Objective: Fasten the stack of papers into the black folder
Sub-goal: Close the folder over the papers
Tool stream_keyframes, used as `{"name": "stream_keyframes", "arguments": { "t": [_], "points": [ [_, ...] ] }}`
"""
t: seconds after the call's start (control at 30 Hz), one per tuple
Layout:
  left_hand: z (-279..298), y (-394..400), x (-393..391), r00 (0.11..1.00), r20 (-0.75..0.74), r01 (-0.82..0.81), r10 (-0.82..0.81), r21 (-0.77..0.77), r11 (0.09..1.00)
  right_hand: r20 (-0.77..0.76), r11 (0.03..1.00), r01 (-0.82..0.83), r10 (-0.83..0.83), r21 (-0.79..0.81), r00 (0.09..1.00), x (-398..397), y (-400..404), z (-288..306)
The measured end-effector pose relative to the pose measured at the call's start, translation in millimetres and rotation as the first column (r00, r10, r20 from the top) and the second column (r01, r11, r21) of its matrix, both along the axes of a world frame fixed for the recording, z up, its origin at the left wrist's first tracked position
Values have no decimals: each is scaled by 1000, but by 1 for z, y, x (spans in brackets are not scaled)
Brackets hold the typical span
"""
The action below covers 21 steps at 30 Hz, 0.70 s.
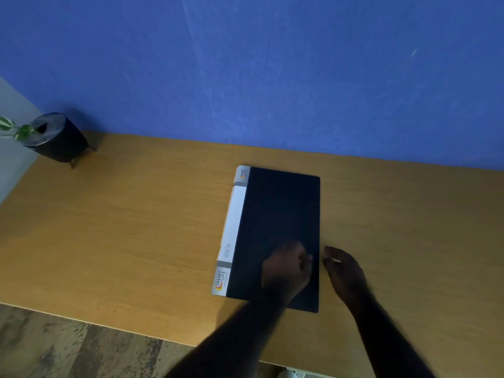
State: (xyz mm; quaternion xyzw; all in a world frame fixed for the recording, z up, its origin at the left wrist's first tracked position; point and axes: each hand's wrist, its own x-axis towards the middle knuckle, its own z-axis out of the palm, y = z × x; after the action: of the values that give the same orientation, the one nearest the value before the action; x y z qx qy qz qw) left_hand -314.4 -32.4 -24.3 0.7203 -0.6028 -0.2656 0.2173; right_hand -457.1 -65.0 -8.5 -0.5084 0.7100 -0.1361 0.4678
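Note:
A closed black folder (pixel 281 214) with a white labelled spine on its left side lies flat on the wooden table (pixel 136 227). My left hand (pixel 285 268) rests on the near part of the cover, fingers curled, blurred by motion. My right hand (pixel 345 271) lies on the table just right of the folder's right edge, fingers apart and holding nothing. No stack of papers shows anywhere; any contents of the folder are hidden by the cover.
A dark round plant pot (pixel 56 137) on small legs stands at the table's far left corner, with green leaves reaching left. A blue wall (pixel 272 64) backs the table. The near table edge runs diagonally, with patterned floor (pixel 68 347) below it.

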Motion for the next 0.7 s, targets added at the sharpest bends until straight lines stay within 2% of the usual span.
{"name": "stream_keyframes", "arguments": {
  "t": [0.1,0.17,0.23,0.3,0.33,0.53,0.7],
  "points": [
    [10,5,49,948,26,-311,319,-161,937,11,996,-77,78,-32,997,17,8,-4],
    [13,10,82,879,94,-464,467,-56,884,-43,994,-107,106,-22,993,28,18,-6],
    [9,19,107,840,107,-543,533,167,823,-122,991,-128,132,37,984,39,25,-7],
    [4,27,121,839,92,-532,536,344,774,-178,984,-167,177,66,968,46,31,-7],
    [2,29,125,848,88,-513,522,379,770,-192,982,-177,187,67,963,48,32,-7],
    [-5,34,135,854,1,-474,521,416,776,-219,983,-170,181,66,959,55,27,-5],
    [-8,36,144,847,-44,-468,529,408,784,-166,991,-128,135,49,977,59,27,-3]
  ]
}}
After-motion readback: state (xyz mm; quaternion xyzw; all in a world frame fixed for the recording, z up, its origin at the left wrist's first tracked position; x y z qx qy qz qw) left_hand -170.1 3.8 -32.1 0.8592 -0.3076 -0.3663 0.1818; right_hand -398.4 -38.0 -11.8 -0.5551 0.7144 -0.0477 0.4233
